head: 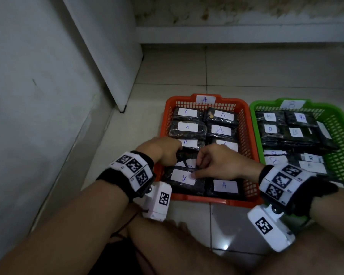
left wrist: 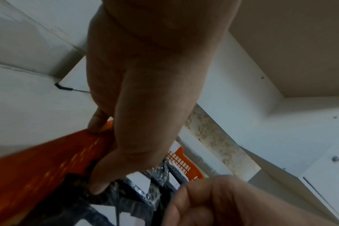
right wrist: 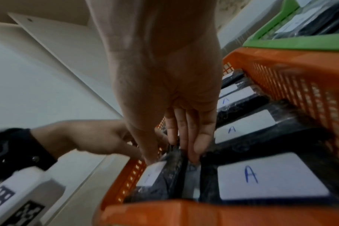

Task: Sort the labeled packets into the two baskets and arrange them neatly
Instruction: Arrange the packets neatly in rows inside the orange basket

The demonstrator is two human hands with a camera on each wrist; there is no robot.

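Observation:
An orange basket (head: 252, 139) tagged A holds two columns of black packets with white A labels. To its right, a green basket (head: 342, 135) tagged B holds B packets. Both hands are inside the orange basket near its front left. My left hand (head: 163, 151) grips the left end of a tilted black packet (head: 187, 157), its thumb (left wrist: 99, 185) pressed into the wrapper. My right hand (head: 218, 163) pinches the same packet (right wrist: 174, 168) between thumb and fingers (right wrist: 199, 143). The thumb lies on the front-left packet's label (head: 184, 177). The held packet's label is mostly hidden.
A white panel (head: 107, 56) and a grey wall close off the left side. Pale floor tiles (head: 246, 72) stretch beyond the baskets to a back ledge. My bare legs (head: 177, 245) are folded just in front of the orange basket.

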